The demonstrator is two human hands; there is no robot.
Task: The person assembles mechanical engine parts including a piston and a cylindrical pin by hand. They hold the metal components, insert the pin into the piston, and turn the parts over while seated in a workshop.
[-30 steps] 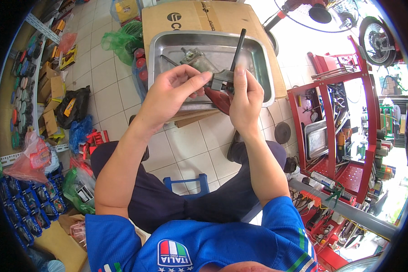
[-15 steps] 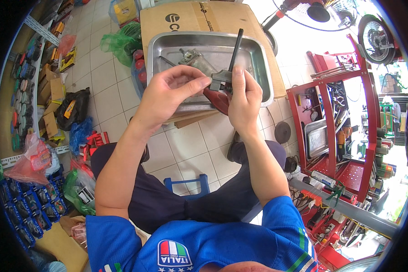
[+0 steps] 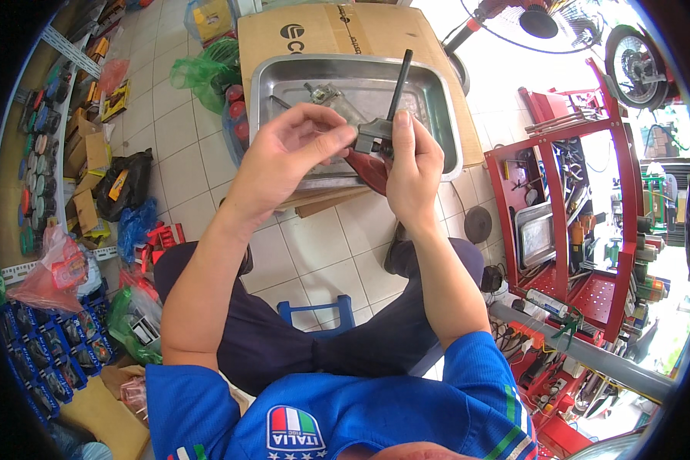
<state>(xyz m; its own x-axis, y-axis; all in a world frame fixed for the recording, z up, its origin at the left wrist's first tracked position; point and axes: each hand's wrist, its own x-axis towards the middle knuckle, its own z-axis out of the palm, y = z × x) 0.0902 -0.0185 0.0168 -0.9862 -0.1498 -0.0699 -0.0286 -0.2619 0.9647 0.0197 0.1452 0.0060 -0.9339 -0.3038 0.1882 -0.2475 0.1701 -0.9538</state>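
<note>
Above the metal tray, my right hand (image 3: 412, 170) is wrapped round a tool (image 3: 375, 136) with a dark grey body, a long black bar pointing up and away, and a dark red handle-like part (image 3: 368, 170) below. I cannot make out its exact kind. My left hand (image 3: 299, 149) has thumb and fingers pinched together at the left side of the grey body. Whether a small piece sits between those fingertips is hidden. Behind the hands, a dull grey metal part (image 3: 327, 96) lies in the shallow steel tray (image 3: 257, 84), partly covered by the left hand.
The tray rests on a cardboard box (image 3: 383, 31). A blue stool (image 3: 333, 316) shows between my legs. On the right stands a red tool rack (image 3: 552, 161), with a fan (image 3: 539, 21) beyond. Bags, including a green one (image 3: 199, 73), and shelves of goods line the left.
The left hand's fingers have shifted slightly at the tool's grey body. The right hand and the tool stay almost in the same place.
</note>
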